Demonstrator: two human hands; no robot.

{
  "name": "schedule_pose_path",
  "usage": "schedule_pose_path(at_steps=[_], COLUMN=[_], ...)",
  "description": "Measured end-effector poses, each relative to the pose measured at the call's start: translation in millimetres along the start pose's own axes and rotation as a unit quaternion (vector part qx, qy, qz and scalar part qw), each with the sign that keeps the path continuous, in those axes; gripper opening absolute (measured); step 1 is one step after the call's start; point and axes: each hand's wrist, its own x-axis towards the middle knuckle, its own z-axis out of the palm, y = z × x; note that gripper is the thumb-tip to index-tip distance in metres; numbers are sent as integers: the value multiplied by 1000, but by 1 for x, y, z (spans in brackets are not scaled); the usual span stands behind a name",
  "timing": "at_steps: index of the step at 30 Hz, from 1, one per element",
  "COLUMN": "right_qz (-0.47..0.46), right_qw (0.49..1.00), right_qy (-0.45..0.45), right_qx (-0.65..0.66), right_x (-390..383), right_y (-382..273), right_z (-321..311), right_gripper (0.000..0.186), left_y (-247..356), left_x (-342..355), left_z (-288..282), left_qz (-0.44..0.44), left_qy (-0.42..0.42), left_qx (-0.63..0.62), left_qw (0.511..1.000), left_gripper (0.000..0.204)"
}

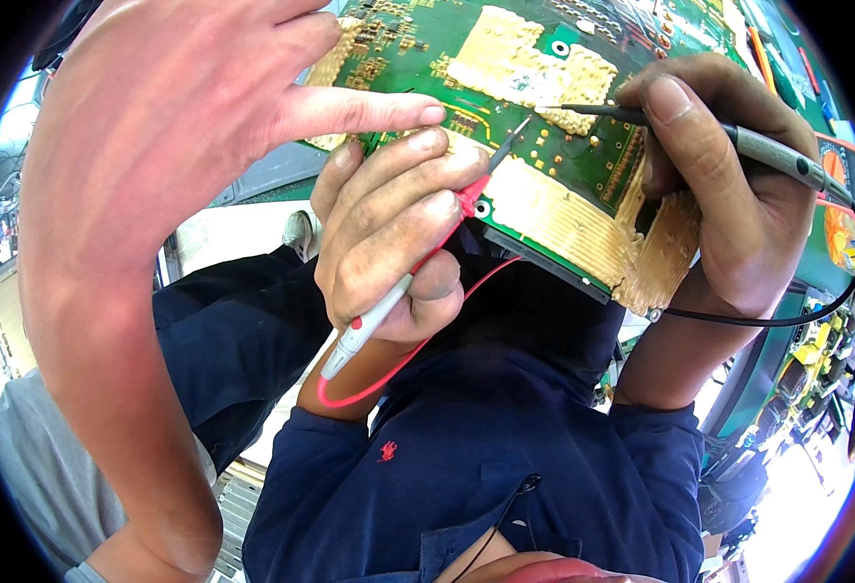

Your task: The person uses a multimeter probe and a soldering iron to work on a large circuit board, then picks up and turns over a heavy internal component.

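Observation:
A green circuit board (583, 173) with gold pads and beige ribbed patches (556, 209) lies before me. My left hand (388, 228) is closed around a test probe (367, 328) with a grey-white handle and red lead; its metal tip sits over the board's middle. From the right, my right hand (724, 170) grips a second test probe (777, 154), grey and black with a black lead. Its thin tip is at the edge of a beige patch (515, 60). Whether either tip touches metal I cannot tell.
Another person's hand (179, 117) reaches in from the left, index finger stretched over the board just above my left fingers. An orange-and-dark meter (840, 177) lies at the far right. Electronic parts (808, 361) are piled at lower right.

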Motion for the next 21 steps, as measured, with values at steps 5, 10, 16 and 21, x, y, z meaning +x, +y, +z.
schedule_pose_path(at_steps=[5,10,16,21], right_qz=[3,3,6,20], right_qw=[1000,1000,1000,999], right_qy=[-12,-15,-13,-19], right_qx=[-16,-8,-18,-37], right_x=[0,0,1,2], right_y=[-2,-1,-3,-7], right_z=[-2,-2,-1,-1], right_gripper=[19,19,20,19], left_y=[-2,-2,-1,-2], left_x=[1,2,2,2], left_z=[-1,-3,-2,-3], left_qz=[2,3,1,-2], left_qy=[-3,-6,-5,-4], left_qx=[-2,-4,-3,-3], left_qw=[1000,1000,1000,1000], left_gripper=[27,27,26,26])
